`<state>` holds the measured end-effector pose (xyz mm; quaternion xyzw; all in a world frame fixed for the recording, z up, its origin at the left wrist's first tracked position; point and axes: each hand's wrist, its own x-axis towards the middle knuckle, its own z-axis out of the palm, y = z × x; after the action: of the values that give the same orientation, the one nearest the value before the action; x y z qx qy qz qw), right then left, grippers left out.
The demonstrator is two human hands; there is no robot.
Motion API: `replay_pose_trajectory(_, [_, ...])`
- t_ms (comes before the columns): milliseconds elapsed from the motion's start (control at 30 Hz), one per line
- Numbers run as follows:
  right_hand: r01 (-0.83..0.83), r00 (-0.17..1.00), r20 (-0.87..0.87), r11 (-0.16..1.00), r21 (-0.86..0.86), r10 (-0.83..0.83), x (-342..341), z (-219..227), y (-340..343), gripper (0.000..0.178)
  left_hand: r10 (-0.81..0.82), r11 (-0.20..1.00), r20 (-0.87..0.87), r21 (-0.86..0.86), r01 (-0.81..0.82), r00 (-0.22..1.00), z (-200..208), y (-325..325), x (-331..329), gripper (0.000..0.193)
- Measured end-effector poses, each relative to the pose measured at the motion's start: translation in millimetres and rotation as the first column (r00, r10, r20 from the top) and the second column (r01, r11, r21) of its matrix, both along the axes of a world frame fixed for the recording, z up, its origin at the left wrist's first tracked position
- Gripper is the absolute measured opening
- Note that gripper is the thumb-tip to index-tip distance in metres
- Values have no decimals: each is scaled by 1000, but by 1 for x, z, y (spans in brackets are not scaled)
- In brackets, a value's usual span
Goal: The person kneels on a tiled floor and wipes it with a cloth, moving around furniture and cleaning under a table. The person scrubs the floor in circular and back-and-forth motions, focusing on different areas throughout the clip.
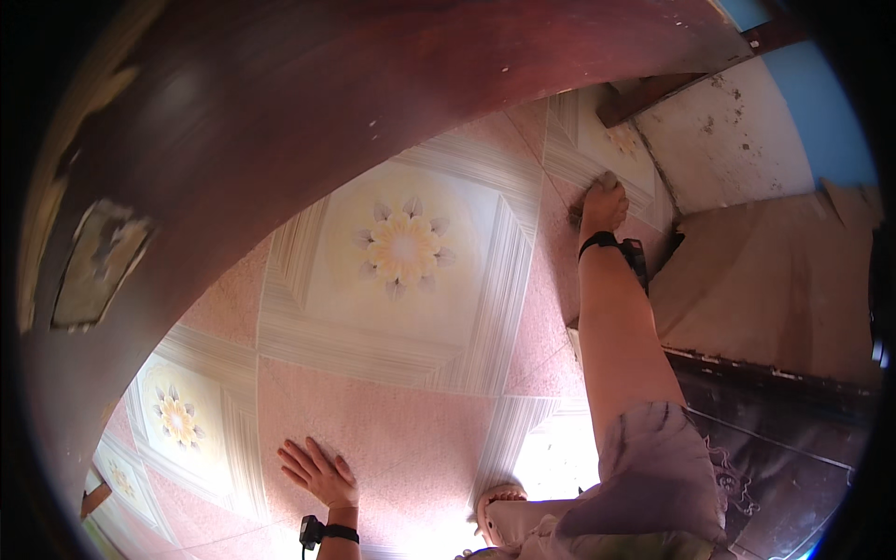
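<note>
My left hand (322, 474) is open, its fingers spread on a pink part of the patterned tile floor (392, 420). My right hand (605, 203) reaches far forward, down at the floor near the foot of the wall. Its fingers are curled closed around something greyish and dark that I cannot make out, mostly hidden by the hand. Each wrist carries a black strap with a small device, one on the left wrist (329, 533) and one on the right wrist (627, 256).
A large dark red-brown wooden piece of furniture (373, 75) arches across the top and left. At right are a stained white wall (719, 140), a brown cardboard-like panel (775, 280) and a dark box-like thing (765, 439). My foot (495, 509) shows at the bottom.
</note>
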<state>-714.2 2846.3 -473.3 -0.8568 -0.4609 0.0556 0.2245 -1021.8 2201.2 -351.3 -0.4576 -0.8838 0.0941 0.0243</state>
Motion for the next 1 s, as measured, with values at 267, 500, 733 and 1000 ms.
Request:
replay_pose_trajectory(267, [-301, 940, -204, 945, -126, 272, 21, -28, 89, 58, -36, 999, -18, 34, 36, 999, 10, 0, -2, 68])
replay_pose_trajectory(500, [-620, 781, -72, 784, 25, 620, -11, 2, 42, 50, 5, 1000, 7, -6, -5, 1000, -1, 3, -4, 69])
replay_pose_trajectory(733, [-594, 781, 156, 796, -112, 605, -77, 32, -34, 45, 21, 1000, 5, 20, -21, 1000, 10, -23, -1, 71])
replay_pose_trajectory(1000, [-636, 761, 72, 763, -114, 645, -169, 34, -149, 49, 38, 997, 55, 58, -41, 998, 8, -15, 0, 66])
